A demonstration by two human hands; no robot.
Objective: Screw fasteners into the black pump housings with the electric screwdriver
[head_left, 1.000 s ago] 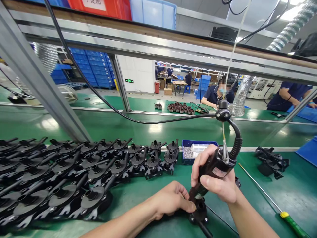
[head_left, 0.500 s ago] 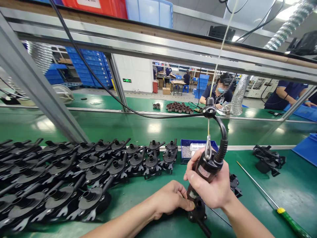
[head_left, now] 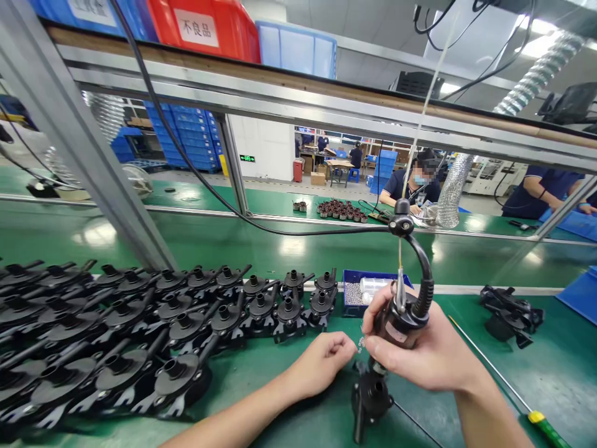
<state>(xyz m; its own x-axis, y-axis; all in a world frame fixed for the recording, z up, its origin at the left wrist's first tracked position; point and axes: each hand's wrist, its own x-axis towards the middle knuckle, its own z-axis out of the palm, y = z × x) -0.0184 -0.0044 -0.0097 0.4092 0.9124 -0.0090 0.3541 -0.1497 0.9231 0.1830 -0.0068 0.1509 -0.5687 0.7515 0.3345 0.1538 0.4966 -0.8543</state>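
My right hand (head_left: 420, 348) grips a black electric screwdriver (head_left: 396, 326) that hangs upright from a cord. The screwdriver's lower end is over a black plastic pump housing (head_left: 373, 398) on the green bench, at its far edge; I cannot tell whether the bit touches a screw. My left hand (head_left: 324, 364) rests on the bench to the left of that housing, apart from it, with its fingers curled together. Whatever its fingertips may hold is hidden. Several small screws (head_left: 361, 343) lie beside those fingertips.
Rows of black pump housings (head_left: 177, 373) cover the left of the bench. Behind my hands stands a blue bin (head_left: 352, 309) of small metal parts. To the right lie a green-handled screwdriver (head_left: 543, 426) and more black parts (head_left: 510, 314). A co-worker (head_left: 415, 180) sits across.
My left hand has let go of the pump housing and drawn back to the left. The housing has turned, its pipe now pointing down-left. The view has tilted up slightly.
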